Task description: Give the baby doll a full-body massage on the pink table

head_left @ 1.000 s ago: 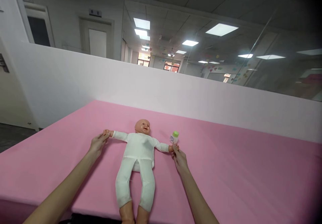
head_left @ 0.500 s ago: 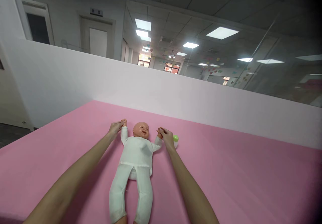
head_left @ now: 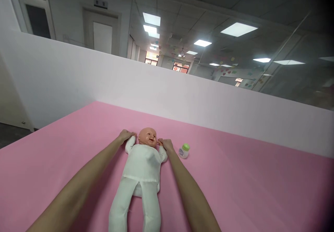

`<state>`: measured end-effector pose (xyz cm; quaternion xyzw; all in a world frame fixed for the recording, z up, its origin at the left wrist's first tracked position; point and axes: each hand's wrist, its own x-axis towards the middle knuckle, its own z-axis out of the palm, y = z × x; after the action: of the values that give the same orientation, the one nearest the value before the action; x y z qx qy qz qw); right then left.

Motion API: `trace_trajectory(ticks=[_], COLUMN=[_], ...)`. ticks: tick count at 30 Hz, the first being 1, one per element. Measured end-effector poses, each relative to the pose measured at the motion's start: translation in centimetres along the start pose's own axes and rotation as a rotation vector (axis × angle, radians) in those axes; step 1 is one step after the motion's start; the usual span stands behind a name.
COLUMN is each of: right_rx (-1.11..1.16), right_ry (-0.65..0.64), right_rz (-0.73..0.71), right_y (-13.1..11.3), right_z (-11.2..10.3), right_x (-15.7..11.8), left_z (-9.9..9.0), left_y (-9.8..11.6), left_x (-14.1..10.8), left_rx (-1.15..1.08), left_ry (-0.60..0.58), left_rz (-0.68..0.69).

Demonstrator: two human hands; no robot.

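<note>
A baby doll (head_left: 142, 162) in white clothes lies face up on the pink surface (head_left: 235, 176), its arms bent up beside its head. My left hand (head_left: 126, 135) is closed on the doll's hand at the left of the head. On the other side, my right hand (head_left: 166, 144) grips the doll's other hand, close to its cheek. Both of the doll's hands are mostly covered by my fingers. A small clear bottle with a green cap (head_left: 184, 151) stands just right of my right wrist.
A white wall (head_left: 182, 96) borders the pink surface at the back and left. Above it are glass, ceiling lights and two doors (head_left: 102, 37) in the background.
Both my hands have moved inward with the doll's hands, closer to its head. The bottle, partly hidden before behind my right hand, now shows fully.
</note>
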<state>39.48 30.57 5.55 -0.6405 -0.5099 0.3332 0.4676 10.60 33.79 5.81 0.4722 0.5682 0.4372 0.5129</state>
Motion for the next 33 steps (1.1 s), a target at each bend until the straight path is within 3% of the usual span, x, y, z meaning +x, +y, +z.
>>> trace_trajectory(ticks=[3,6,10,13,16,21,24,26,30,33], right_rx=[0.063,0.112,0.08,-0.054,-0.183,-0.17,-0.174,-0.213,-0.206,-0.082], right_ry=[-0.008,-0.038,-0.15,-0.128,-0.13,-0.282,-0.292,-0.263,-0.086,0.005], right_rz=[-0.053,-0.15,-0.292,-0.363,-0.431,-0.493,-0.531,-0.556,-0.528,-0.452], right_y=[-1.3,-3.4,-4.6,-3.1,-0.5,2.4,2.2,1.4,-1.5,-3.7], right_z=[-0.9,-2.7,-5.6,-7.4,-8.2,-7.4,-7.4,-7.6,-7.2,-5.3], right_x=[-1.0,-3.5,-8.9,-13.3,-17.2,-21.5,-21.6,-20.4,-15.9,-11.3], left_z=[-1.4,-3.8,-7.1,-8.5,-9.0,-9.4,-9.1,-8.3,-5.4,-2.8], left_y=[1.1,1.7,0.3,-2.0,-4.4,-6.8,-6.3,-5.3,-2.2,0.1], left_x=[-2.1,-5.2,-10.6,-14.5,-17.1,-18.2,-18.1,-17.9,-16.4,-13.3], left_rx=[-0.078,-0.107,0.14,0.321,0.494,0.599,0.565,0.484,0.282,0.105], left_ry=[-0.04,-0.09,-0.106,-0.106,-0.26,-0.454,-0.468,-0.411,-0.106,0.088], left_rz=[0.136,0.379,0.593,0.647,0.671,0.848,0.838,0.782,0.717,0.675])
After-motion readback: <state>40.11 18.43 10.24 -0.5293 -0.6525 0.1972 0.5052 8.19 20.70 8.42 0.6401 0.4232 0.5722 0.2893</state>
